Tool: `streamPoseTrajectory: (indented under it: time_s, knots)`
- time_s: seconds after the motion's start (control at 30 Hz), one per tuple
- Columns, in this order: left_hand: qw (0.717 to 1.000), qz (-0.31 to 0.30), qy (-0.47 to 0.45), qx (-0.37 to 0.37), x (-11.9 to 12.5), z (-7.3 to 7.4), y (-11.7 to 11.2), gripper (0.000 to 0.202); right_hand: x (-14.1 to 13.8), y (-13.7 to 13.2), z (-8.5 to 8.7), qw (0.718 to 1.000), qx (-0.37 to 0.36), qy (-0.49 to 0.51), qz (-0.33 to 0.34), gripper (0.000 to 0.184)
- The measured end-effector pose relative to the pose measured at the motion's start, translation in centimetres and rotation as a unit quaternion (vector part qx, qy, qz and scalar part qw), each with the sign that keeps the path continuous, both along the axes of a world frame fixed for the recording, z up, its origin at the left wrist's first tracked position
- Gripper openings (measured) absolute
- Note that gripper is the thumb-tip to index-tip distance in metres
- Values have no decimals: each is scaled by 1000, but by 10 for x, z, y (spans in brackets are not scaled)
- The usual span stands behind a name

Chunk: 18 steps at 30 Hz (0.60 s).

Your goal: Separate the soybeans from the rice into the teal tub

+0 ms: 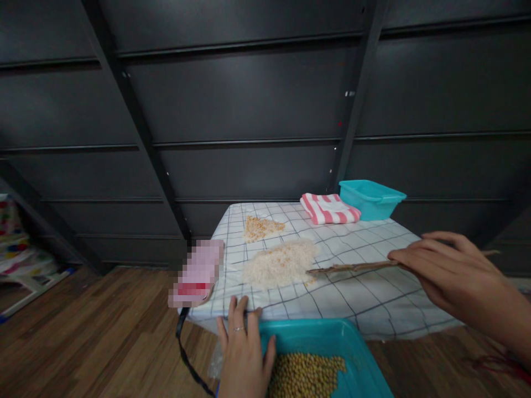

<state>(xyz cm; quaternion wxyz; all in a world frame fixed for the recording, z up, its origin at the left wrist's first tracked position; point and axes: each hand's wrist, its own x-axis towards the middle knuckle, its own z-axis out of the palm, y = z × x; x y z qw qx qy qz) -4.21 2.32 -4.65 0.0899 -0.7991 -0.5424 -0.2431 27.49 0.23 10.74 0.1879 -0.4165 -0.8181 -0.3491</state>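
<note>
My right hand (452, 268) is closed around a thin brown stick (357, 267), whose tip touches the right edge of a pile of white rice (282, 264). A few yellow kernels are mixed into that pile and lie beside the tip. At the table's near edge my left hand (244, 354) rests with outstretched, parted fingers, a ring on one of them. Its palm lies over the left side of a turquoise basin (307, 327), hiding part of the rim. Inside the basin are many yellowish-brown beans (305, 373).
A smaller patch of yellow kernels and rice (261, 228) lies farther back on the checked tablecloth (352, 298). Behind it are a folded pink-striped towel (329, 209) and another turquoise basin (369, 200). A blurred-out pink object (199, 271) with a black cord sits at the left edge.
</note>
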Motion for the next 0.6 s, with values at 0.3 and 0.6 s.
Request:
streamPoseTrajectory:
  time_s: [0.3,0.6]
  knots:
    - [1000,-4,-14,-4,0,3,-1,25,-11,-3,7,1000,-3,-17,26,33]
    - [1000,-6,-19,-13,0,4,-1,25,-5,-1,5,999,12,-39,-7,32]
